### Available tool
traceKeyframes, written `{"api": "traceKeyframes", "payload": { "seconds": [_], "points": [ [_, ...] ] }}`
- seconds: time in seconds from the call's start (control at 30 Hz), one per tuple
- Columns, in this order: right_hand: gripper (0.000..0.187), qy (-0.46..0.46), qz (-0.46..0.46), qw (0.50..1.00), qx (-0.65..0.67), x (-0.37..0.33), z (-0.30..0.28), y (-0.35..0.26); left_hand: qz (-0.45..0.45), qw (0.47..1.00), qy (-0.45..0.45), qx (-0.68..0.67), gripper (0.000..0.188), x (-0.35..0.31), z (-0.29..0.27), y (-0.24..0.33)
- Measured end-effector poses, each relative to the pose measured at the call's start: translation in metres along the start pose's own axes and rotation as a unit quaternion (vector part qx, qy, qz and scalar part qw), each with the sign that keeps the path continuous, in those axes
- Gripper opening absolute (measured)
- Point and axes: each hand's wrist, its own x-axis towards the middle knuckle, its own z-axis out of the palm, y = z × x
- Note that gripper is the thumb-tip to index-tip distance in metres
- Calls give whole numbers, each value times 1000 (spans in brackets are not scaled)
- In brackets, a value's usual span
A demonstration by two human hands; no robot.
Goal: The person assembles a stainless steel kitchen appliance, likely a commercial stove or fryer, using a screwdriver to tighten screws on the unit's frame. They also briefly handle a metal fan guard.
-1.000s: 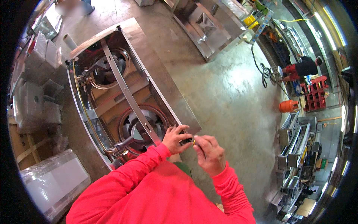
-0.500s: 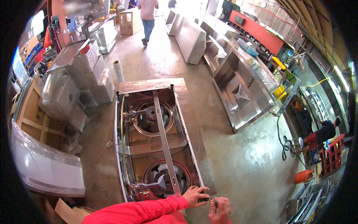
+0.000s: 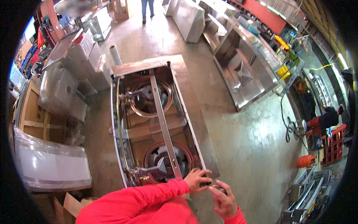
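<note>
Below me lies an overturned two-burner gas stove point(image 3: 182, 125), its underside showing the burners, a brass-coloured pipe and a long metal strip. My left hand point(image 3: 197, 180) is at its near right corner, fingers curled around a small dark part point(image 3: 204, 184) that they mostly hide. Close to the right of it, my right hand point(image 3: 224, 201) grips a small black-and-yellow tool point(image 3: 219, 189). Most of that tool is covered by fingers, so its exact kind is unclear. Black feet point(image 3: 168, 63) stand up at the stove's far corners.
Plastic-wrapped boxes point(image 3: 59, 87) and a wrapped white panel point(image 3: 54, 164) stand on the left. Stainless steel units point(image 3: 246, 74) line the right, with an orange gas cylinder point(image 3: 306, 161) and metal frames point(image 3: 311, 194) nearer. A person point(image 3: 322, 121) is at far right; another's legs point(image 3: 147, 9) show ahead.
The view has tipped downward, so the stove appears higher. My right hand has turned and come further into view beside the left, which stays at the corner. The person ahead has walked farther off.
</note>
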Motion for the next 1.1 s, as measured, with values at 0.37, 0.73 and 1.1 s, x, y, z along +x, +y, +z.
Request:
{"api": "traceKeyframes", "payload": {
  "seconds": [0.37,0.73,1.1],
  "points": [
    [15,-373,-149,837,-371,62,-29,4,-7,999,32,-26,30,6,-1,4],
    [25,-387,145,859,-304,53,-13,-21,-37,996,44,-70,30,0,3,-2],
    [23,-494,-132,745,-429,78,-5,-27,-33,996,45,-67,29,1,8,-4]
  ]
}}
